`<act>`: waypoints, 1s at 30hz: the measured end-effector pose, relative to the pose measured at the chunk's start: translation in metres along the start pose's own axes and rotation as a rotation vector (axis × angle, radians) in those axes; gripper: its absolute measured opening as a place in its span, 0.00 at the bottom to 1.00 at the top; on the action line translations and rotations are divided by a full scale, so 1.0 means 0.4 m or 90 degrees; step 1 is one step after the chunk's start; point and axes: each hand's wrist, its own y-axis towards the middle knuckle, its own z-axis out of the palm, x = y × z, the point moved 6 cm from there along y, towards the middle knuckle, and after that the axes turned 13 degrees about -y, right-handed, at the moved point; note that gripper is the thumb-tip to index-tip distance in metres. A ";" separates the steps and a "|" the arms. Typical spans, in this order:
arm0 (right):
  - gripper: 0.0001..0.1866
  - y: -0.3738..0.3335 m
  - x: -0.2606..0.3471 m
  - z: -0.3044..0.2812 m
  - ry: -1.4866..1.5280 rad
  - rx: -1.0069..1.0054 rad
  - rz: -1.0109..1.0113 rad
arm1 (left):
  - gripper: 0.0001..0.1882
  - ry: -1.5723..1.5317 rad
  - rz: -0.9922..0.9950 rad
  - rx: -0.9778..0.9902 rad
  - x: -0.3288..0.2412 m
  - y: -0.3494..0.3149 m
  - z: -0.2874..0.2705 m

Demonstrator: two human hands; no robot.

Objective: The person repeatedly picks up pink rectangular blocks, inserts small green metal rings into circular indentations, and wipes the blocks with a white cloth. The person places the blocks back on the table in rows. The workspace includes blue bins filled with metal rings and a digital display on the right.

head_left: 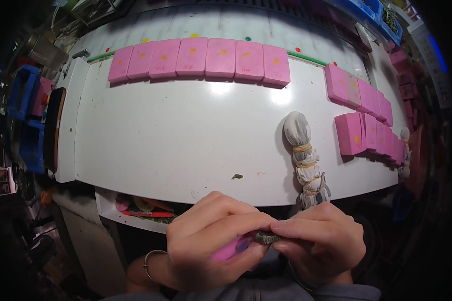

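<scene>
Fiddly bit at six o'clock, we reckon: left hand (203, 243) holding a pink piece (230, 249), right hand (324, 238) pinching a green scrap (268, 239), so steady pressure's needed.

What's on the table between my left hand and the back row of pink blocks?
In the head view, a green scrap lies there, nearer your left hand than the pink blocks, with faint red marks to its right on the table.

Place: most likely a workshop
Tabletop (150, 130): broad, white, lined with rows of matching pink blocks (193, 57), many marked yellow
Left side: blue bins (31, 145)
Upper right: a blue crate (359, 10)
Underneath: a white drawer (108, 208) holding loose items
</scene>
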 end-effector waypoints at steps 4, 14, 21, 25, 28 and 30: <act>0.11 0.000 -0.004 -0.003 0.029 -0.018 0.003 | 0.13 -0.024 0.000 -0.016 0.000 0.007 0.002; 0.12 -0.001 -0.012 0.002 0.072 -0.035 -0.002 | 0.13 -0.001 0.035 -0.015 0.000 0.000 -0.012; 0.15 -0.009 -0.016 0.007 0.078 -0.020 0.058 | 0.20 -0.072 0.085 0.011 -0.008 -0.007 -0.022; 0.16 -0.007 -0.013 0.009 0.080 -0.020 0.059 | 0.19 0.007 0.069 0.009 -0.020 -0.015 -0.017; 0.16 -0.009 -0.012 0.011 0.068 -0.024 0.055 | 0.15 -0.030 0.067 -0.031 -0.017 -0.013 -0.023; 0.16 -0.008 -0.011 0.010 0.066 -0.018 0.061 | 0.18 -0.041 0.048 -0.001 -0.021 -0.009 -0.023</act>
